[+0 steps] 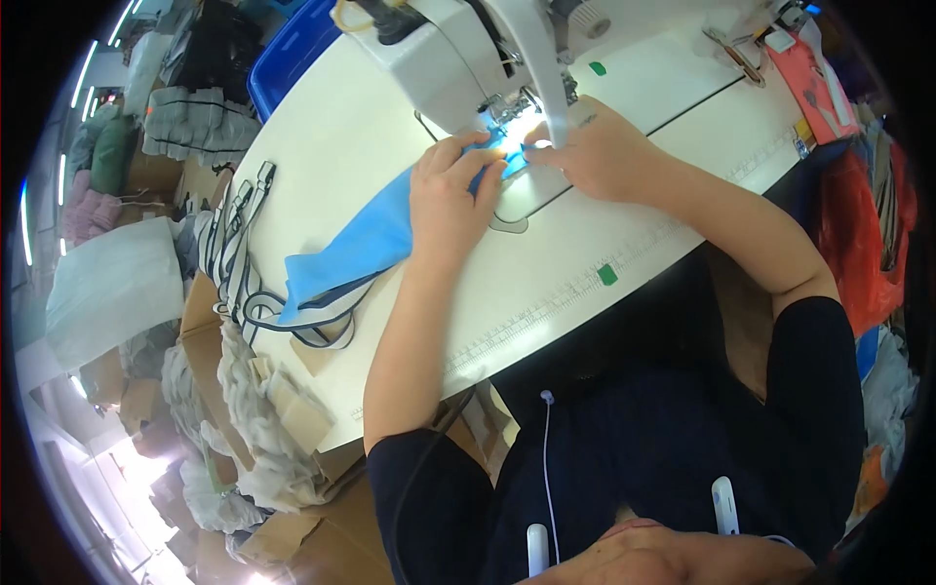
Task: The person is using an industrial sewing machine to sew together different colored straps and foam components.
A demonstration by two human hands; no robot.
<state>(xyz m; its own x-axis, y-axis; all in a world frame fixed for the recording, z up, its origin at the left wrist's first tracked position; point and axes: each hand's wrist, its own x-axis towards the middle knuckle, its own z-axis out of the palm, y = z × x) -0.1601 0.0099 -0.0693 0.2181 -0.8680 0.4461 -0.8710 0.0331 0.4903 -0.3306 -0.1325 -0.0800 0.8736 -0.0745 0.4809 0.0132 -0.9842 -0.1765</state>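
Under one white sewing machine point(434, 68), one blue cloth point(366, 234) trailed leftward across the table point(331, 146), seemingly light, soft and best held flat by its edges. Your left hand point(448, 190) and right hand point(604, 151) touched it, close together; whether either pinched, I couldn't tell. Two green patches point(607, 274) showed.

I'm looking in remotely on what I take for a sewing workshop: a white sewing machine point(439, 73) stands on a pale worktable point(565, 302) with a ruler scale point(507, 333) along its near edge, and blue fabric point(366, 234) lies at the machine. Around it I see striped webbing point(234, 244), strapped pale bundles point(198, 124), cardboard boxes point(331, 541) and strip lights point(26, 224).
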